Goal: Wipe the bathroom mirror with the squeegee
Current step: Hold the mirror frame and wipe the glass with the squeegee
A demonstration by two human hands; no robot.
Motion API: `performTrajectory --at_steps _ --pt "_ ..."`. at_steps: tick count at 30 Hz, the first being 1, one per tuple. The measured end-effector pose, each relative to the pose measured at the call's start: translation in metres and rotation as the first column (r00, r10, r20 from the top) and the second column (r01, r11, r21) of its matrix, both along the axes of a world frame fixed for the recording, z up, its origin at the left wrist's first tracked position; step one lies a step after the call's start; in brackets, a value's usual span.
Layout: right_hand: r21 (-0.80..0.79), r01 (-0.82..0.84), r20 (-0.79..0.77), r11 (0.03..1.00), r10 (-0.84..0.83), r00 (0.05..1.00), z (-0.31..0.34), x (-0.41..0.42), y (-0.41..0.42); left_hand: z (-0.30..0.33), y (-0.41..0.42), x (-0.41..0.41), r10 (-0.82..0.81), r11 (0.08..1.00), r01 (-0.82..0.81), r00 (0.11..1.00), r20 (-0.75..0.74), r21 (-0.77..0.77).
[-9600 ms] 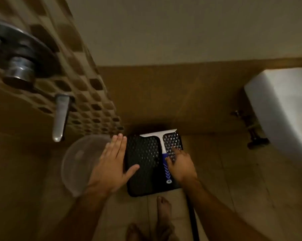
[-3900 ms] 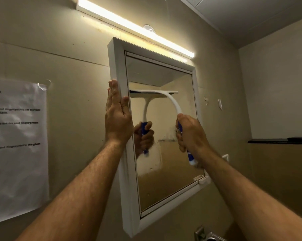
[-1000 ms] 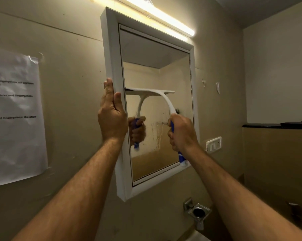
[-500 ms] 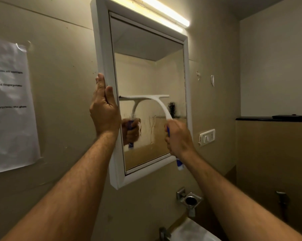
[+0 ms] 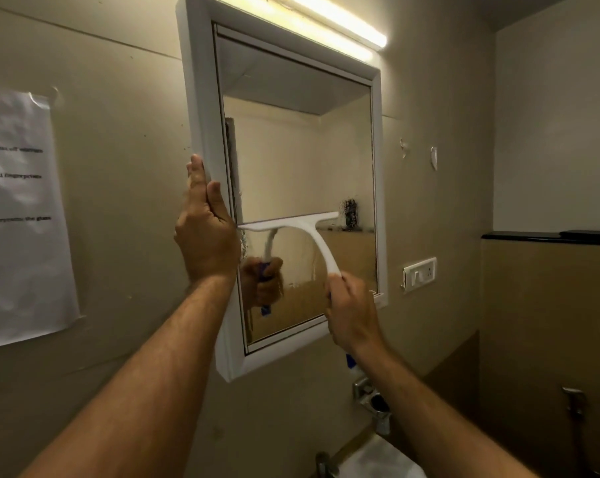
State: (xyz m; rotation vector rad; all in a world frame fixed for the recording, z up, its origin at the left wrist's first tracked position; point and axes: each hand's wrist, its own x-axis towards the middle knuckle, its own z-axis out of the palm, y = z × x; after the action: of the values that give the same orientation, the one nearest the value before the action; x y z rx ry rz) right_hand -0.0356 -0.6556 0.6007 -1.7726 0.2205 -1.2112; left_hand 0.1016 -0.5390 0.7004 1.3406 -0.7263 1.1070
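A white-framed bathroom mirror (image 5: 202,98) hangs on the beige wall. The white squeegee (image 5: 312,236) has its blade pressed flat across the glass a little below mid height, and its blue handle end pokes out under my wrist. My right hand (image 5: 352,312) is closed around that handle near the mirror's lower right corner. My left hand (image 5: 205,236) lies flat against the frame's left edge, fingers pointing up. The glass below the blade looks streaky and wet, and the glass above it looks clean.
A lit tube light (image 5: 333,25) runs above the mirror. A printed paper sheet (image 5: 19,215) is stuck to the wall at left. A wall switch (image 5: 420,273) sits right of the mirror, a metal holder (image 5: 372,398) and a white basin (image 5: 381,460) below, a dark ledge (image 5: 550,237) at right.
Over the last second the squeegee blade has slid down the glass, from about mid height toward the lower part. My left hand stays on the frame's left edge.
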Motion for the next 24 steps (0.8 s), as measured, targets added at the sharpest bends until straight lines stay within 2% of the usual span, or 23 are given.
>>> performTrajectory --at_steps 7,14,16,24 --pt "0.040 -0.015 0.041 0.999 0.013 0.999 0.042 0.005 0.001 -0.002 0.001 -0.002 0.044 0.999 -0.044 0.999 0.011 0.015" --pt "0.038 -0.018 -0.039 0.999 0.020 0.999 -0.030 -0.005 -0.001 -0.004 0.001 -0.003 0.028 1.000 -0.028 1.000 0.003 0.007" --pt "0.039 -0.030 -0.046 0.999 0.032 0.998 -0.033 -0.007 -0.003 -0.004 0.000 -0.003 0.023 1.000 -0.023 1.000 0.000 0.009" --pt "0.034 -0.041 0.056 0.999 0.039 0.998 0.026 0.006 0.002 -0.004 0.000 0.000 0.013 1.000 -0.013 1.000 0.020 0.007"
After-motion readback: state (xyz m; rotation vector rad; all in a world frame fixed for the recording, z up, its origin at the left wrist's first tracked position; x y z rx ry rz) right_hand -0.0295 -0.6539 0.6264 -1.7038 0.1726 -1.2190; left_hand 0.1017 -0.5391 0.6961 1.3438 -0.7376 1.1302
